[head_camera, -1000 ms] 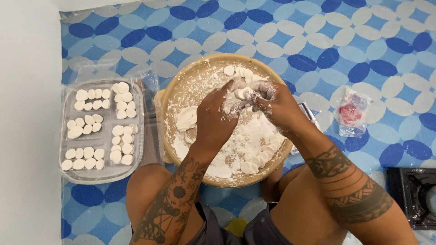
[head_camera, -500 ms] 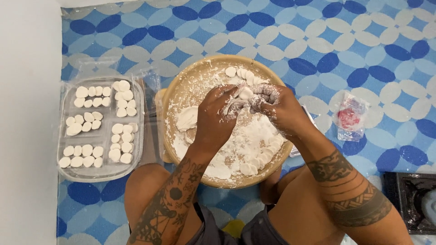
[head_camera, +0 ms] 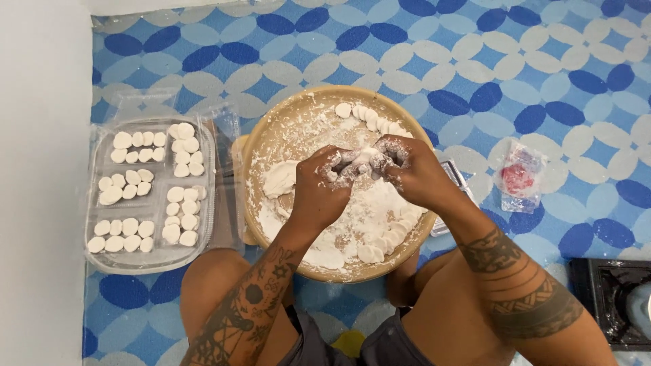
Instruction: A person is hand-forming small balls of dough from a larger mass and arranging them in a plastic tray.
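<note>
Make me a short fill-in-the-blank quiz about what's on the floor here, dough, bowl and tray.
1. Both hands pinch a piece of ____ over the round bowl.
2. The clear tray of white pieces lies to the bowl's ____.
3. The floor mat is patterned blue and ____.

Missing words: dough; left; white

A round tan bowl [head_camera: 271,139], dusted with flour, is set on a blue patterned floor mat [head_camera: 475,61]. Above its middle, a small white dough piece [head_camera: 359,160] is pinched between the left hand [head_camera: 322,186] and the right hand [head_camera: 407,169], both floured. More dough pieces [head_camera: 369,116] are lined along the bowl's rim. A clear plastic tray [head_camera: 152,261] of pale rounds is placed to the left, a small plastic packet [head_camera: 519,177] to the right.
</note>
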